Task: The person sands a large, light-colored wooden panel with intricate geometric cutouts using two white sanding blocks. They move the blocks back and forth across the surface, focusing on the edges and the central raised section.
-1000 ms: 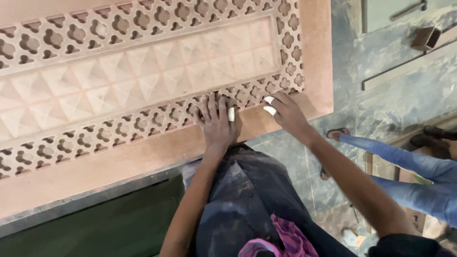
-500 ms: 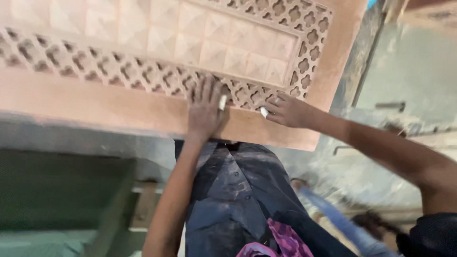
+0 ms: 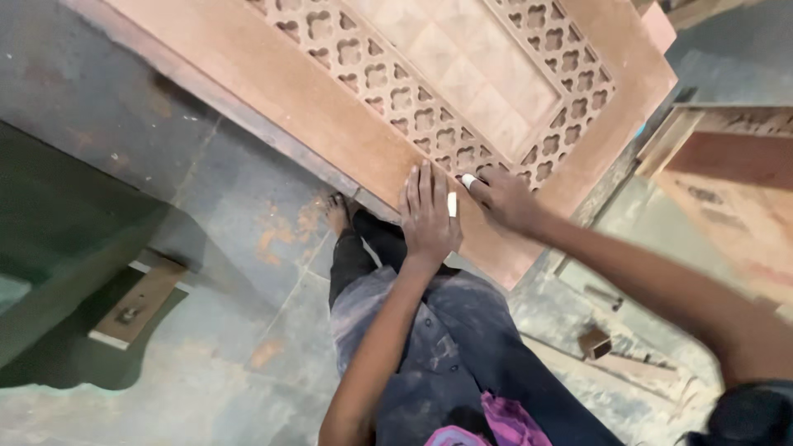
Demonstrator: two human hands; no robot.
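Note:
A large reddish wooden panel (image 3: 330,99) with a carved lattice band and a paler faceted centre lies slantwise across the top of the view. My left hand (image 3: 427,216) lies flat on its plain border, fingers stretched toward the lattice, with a white strip (image 3: 452,204) along one finger. Just to the right, my right hand (image 3: 504,198) rests on the border beside the lattice with its fingers bent. A small white piece (image 3: 469,179) shows at its fingertips; whether it is held or wrapped on I cannot tell.
Below the panel is a grey stone floor (image 3: 206,190), with my bare foot (image 3: 336,213) by the panel's edge. A wooden block (image 3: 132,301) and a dark green surface (image 3: 49,239) lie at left. Another wooden panel (image 3: 727,182), a small block (image 3: 593,343) and wood strips lie at right.
The view has swung round, so the panel now runs diagonally and more floor shows at left. Both hands stay on the border by the lattice, closer together.

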